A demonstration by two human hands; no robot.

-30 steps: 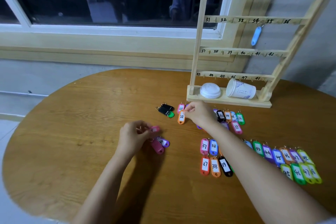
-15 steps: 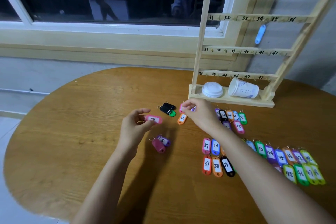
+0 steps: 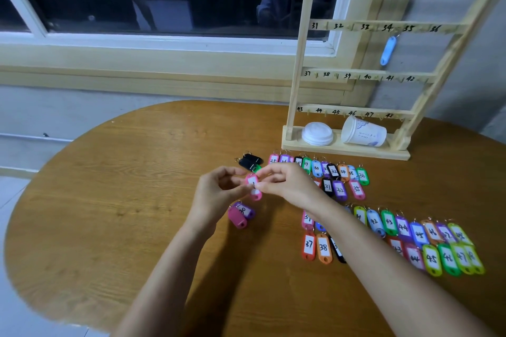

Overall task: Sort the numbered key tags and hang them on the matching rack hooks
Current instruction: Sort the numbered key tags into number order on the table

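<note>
Both hands meet above the table's middle on one pink key tag (image 3: 253, 186). My left hand (image 3: 216, 194) pinches it from the left, and my right hand (image 3: 287, 186) pinches it from the right. Its number is partly covered by fingers. Rows of coloured numbered tags (image 3: 339, 172) lie in front of the wooden rack (image 3: 345, 149), and more tags (image 3: 427, 241) lie in rows at the right. The rack's rails carry hooks numbered 25 to 48. A single light blue tag (image 3: 388, 50) hangs under hook 34.
A magenta tag (image 3: 237, 217) and a purple tag (image 3: 247, 210) lie just below my hands. Black tags (image 3: 249, 161) lie behind them. A white lid (image 3: 317, 133) and a tipped paper cup (image 3: 362, 133) sit on the rack's base. A window is behind the table.
My left hand lifted the pink tag toward the centre. My right hand left the tag row by the rack and came across to grip the same tag.
</note>
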